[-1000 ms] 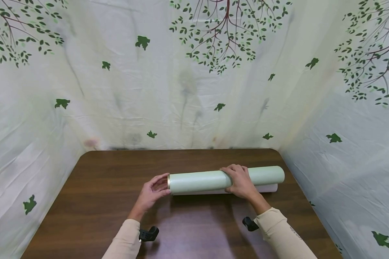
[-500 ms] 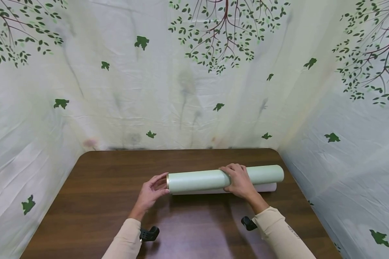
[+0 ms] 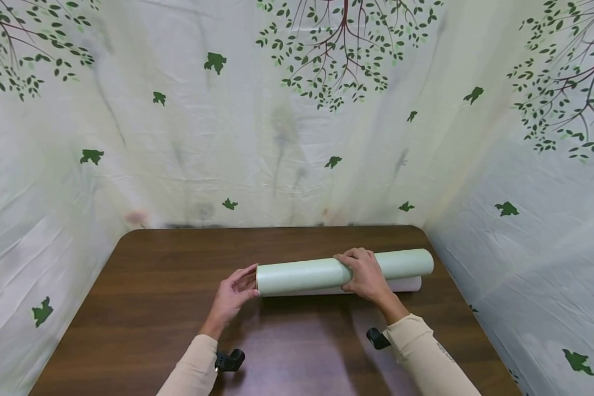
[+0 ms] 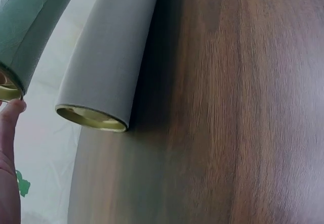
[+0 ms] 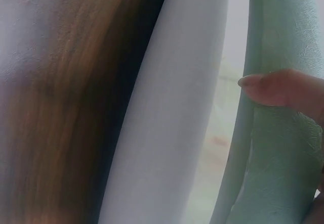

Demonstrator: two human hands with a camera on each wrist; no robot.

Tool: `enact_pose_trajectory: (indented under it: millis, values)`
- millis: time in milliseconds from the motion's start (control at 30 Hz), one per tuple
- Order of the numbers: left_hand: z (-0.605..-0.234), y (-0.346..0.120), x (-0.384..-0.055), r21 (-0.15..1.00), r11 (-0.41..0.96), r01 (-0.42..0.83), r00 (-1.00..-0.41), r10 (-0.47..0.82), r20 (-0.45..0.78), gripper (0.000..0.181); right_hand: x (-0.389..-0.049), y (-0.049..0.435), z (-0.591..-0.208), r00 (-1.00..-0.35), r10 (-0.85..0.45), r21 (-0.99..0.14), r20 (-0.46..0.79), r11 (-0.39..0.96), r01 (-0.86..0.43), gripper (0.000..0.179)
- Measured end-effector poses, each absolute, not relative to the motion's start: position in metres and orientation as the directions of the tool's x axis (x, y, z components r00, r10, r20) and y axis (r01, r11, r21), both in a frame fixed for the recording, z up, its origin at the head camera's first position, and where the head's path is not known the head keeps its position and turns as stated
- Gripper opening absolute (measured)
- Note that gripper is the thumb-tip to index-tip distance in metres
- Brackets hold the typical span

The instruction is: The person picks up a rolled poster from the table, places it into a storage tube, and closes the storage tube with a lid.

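A light green wallpaper roll (image 3: 297, 276), embossed and with a loose lengthwise edge, is held above a pale greyish-white roll (image 3: 406, 284). In the left wrist view, a gap separates the green roll from the white roll (image 4: 109, 57), which lies on the table. My right hand (image 3: 367, 276) grips the green roll right of its middle, thumb on the near side. At the roll's left end, my left hand (image 3: 231, 294) holds the rim between thumb and fingers; its thumb tip (image 4: 19, 105) touches the rim. The palm side of the right hand is hidden.
The brown wooden table (image 3: 178, 264) has rounded far corners. Behind it and at both sides hang pale curtains (image 3: 277, 165) printed with leaves and branches. A black wrist device (image 3: 230, 360) sits on the left wrist, another (image 3: 378, 338) on the right.
The green roll has risen slightly, its right end more than its left, and its gold-coloured left rim has turned mostly out of the head view. Both hands keep their hold.
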State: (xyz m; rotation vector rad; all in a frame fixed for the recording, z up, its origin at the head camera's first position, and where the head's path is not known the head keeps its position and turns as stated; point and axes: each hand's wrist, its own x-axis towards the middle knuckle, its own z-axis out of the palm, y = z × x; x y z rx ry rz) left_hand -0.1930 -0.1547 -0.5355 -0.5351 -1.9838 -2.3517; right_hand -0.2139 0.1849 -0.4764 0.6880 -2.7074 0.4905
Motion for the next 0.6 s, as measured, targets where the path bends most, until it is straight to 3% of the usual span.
enact_pose_trajectory:
  millis: [333, 600]
  values:
    - [-0.5421, -0.1537, -0.1886, 0.904, -0.278, 0.325, -0.911, 0.165, 0.378, 0.063, -0.2127, 0.1813, -0.4734, -0.832, -0.399, -0.270, 0.386, 0.814, -0.515, 0.073]
    - [-0.5401, -0.1525, -0.1849, 0.922, -0.263, 0.285, -0.923, 0.183, 0.338, 0.068, -0.2136, 0.1812, -0.4731, -0.837, -0.393, -0.247, 0.380, 0.829, -0.501, 0.074]
